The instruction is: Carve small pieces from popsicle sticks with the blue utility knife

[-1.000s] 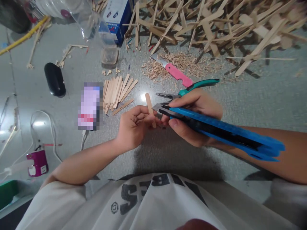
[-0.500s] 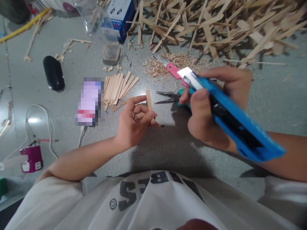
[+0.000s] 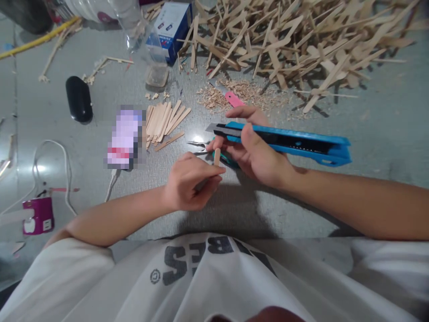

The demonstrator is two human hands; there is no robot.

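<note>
Between the thumb and fingers of my left hand (image 3: 191, 181) is a wooden craft stick (image 3: 217, 156), its rounded end pointing up and away from me. My right hand (image 3: 256, 156) is closed around a blue utility knife (image 3: 301, 142). The knife's bare blade (image 3: 211, 127) points left, above and beyond the stick. Under my right fingers lie pliers (image 3: 197, 144) with green handles, mostly covered by the hand. Just past the hand is a pink-handled blade (image 3: 233, 99), partly hidden. A small pile of craft sticks (image 3: 159, 120) lies left of the pliers.
Wood shavings (image 3: 217, 100) lie beyond my hands, with a large heap of sticks (image 3: 284, 40) behind them. A blue box (image 3: 170, 33) stands at the back. To the left are a phone (image 3: 122, 138) on a cable, a black case (image 3: 79, 99) and a purple charger (image 3: 38, 215).
My right hand has moved left with the utility knife, which has swung to nearly level. My left hand has turned over, palm down, and the stick now shows shorter.
</note>
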